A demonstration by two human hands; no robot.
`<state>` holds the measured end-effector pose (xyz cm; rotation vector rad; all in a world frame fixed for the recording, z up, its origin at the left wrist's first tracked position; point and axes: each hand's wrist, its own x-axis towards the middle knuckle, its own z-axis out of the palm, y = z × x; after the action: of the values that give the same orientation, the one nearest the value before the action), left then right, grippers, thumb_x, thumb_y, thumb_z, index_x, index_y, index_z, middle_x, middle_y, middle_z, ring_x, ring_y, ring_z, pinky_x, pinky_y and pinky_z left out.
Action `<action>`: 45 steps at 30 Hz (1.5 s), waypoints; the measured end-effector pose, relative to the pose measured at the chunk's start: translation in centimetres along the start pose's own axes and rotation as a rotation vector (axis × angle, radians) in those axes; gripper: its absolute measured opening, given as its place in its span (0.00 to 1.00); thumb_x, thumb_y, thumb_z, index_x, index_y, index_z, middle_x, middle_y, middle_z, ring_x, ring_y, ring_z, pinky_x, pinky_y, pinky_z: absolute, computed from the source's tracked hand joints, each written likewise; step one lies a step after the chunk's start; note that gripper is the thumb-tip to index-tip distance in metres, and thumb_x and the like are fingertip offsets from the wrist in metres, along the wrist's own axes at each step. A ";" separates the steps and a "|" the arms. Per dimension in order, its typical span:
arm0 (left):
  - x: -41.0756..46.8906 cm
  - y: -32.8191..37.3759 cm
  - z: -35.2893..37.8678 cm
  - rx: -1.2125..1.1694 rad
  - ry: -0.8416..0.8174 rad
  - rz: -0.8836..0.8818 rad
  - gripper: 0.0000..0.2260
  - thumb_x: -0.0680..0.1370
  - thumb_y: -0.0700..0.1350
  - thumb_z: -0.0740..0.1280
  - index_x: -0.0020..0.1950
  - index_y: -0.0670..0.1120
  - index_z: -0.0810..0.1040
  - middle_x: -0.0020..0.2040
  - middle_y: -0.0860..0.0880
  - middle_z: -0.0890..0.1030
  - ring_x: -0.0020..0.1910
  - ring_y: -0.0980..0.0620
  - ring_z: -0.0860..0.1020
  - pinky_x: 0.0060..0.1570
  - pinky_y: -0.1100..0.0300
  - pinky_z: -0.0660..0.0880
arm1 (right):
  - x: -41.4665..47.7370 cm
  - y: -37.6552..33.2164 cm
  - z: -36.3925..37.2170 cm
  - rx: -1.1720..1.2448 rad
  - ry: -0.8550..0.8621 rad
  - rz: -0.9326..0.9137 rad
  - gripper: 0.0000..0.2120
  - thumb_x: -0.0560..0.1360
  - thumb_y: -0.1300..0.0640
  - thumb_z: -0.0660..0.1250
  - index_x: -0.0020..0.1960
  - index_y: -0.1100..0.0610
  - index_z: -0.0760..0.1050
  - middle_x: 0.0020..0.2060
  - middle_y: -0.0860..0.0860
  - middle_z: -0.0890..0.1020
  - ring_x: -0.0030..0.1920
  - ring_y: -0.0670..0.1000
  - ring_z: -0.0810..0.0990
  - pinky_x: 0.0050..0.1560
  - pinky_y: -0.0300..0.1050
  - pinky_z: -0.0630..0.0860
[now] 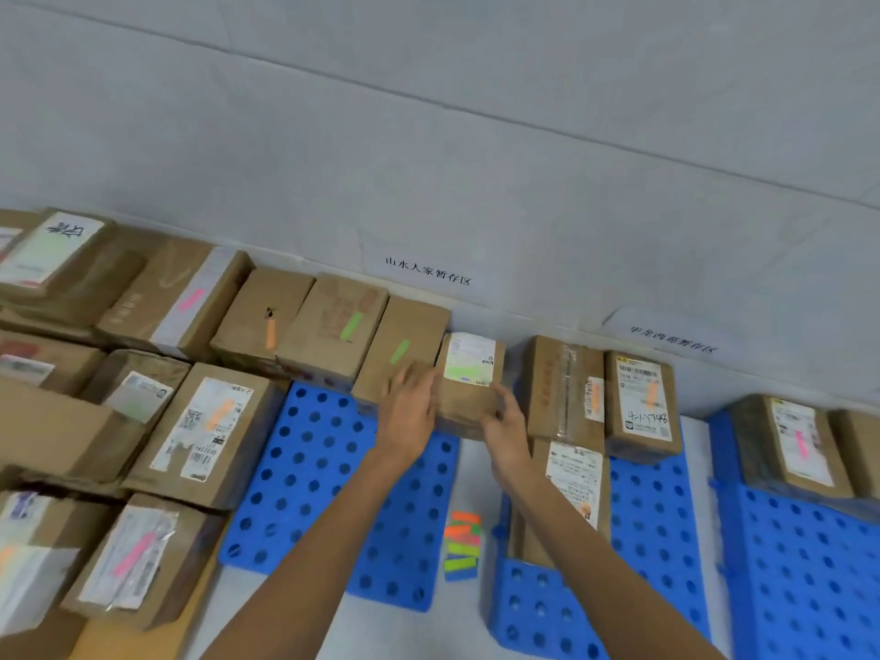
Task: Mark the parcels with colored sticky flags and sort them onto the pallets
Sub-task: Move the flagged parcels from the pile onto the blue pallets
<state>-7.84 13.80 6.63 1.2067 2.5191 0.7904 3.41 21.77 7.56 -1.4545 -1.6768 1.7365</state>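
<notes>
Left hand [409, 416] presses flat, right hand [507, 431] grips green-flagged parcel [469, 397]; wall sign [428, 271] reads 山水人家暂存区.

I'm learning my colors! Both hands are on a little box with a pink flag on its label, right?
Not quite. In the head view, the flag on the label of the little box is green, not pink. The left hand and right hand are on it.

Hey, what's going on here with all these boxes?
A person is sorting flagged parcels. Their left hand presses the side of a small green-flagged parcel and their right hand holds its front corner, at the back of a blue pallet beside other green-flagged boxes. The pad of sticky flags lies on the floor between pallets.
</notes>
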 end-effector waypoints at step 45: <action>-29.6 40.1 20.4 -0.437 -0.441 0.146 0.11 0.80 0.35 0.58 0.56 0.41 0.78 0.56 0.47 0.80 0.57 0.53 0.76 0.54 0.73 0.67 | -22.5 17.5 -56.5 -0.079 0.205 -0.171 0.07 0.79 0.61 0.61 0.47 0.56 0.78 0.41 0.53 0.83 0.43 0.45 0.82 0.47 0.36 0.75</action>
<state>45.51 18.94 11.90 1.2501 1.8085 0.9259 65.80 30.43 13.62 -1.4232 -1.7212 1.3965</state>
